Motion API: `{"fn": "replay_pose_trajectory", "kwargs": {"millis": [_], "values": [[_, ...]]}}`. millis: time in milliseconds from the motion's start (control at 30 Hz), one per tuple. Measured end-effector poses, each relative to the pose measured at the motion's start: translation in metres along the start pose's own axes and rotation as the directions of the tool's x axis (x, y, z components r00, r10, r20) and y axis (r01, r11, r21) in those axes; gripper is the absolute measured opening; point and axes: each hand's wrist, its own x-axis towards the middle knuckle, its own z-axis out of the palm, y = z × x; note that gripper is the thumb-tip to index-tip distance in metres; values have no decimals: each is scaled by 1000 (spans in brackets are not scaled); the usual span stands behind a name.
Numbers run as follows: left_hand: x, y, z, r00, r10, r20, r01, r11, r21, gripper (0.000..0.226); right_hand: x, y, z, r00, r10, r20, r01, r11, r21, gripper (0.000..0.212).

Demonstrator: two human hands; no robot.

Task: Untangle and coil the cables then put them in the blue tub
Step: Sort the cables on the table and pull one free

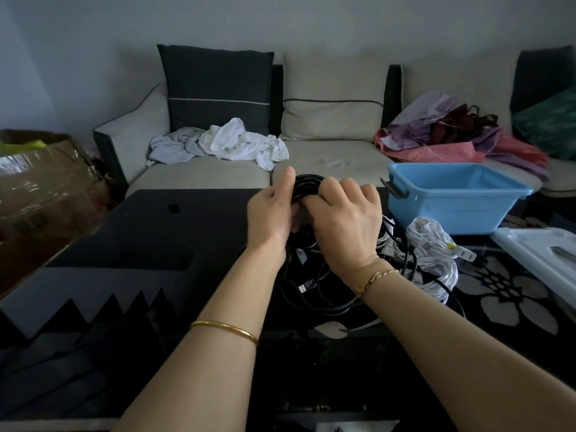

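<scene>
1. The black coil (307, 182) was held above the table (156, 238), just left of the blue tub (461, 210). The left hand (274, 213) gripped its loops, thumb raised.
2. The right hand (346, 219) had its fingers curled over the coil's top, clasping the loops.
3. Judged best practice: keep the loops equal and bind the tail snugly, since loose black cable (314, 294) lay below, beside 1 white bundle (433, 244).
</scene>
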Motion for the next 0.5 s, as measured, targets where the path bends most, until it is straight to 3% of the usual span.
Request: {"fn": "replay_pose_trajectory", "kwargs": {"millis": [233,367,500], "values": [[1,0,-2,1000,-2,-24,2,1000,-11,38,-3,1,2,999,-53,13,52,997,57,19],[3,1,-10,997,3,-80,-5,1000,-22,36,-5,2,2,988,-110,106,70,944,322,12],[2,3,-12,998,15,-66,-18,999,-35,34,0,3,-8,980,-1,200,-103,857,506,13]]}}
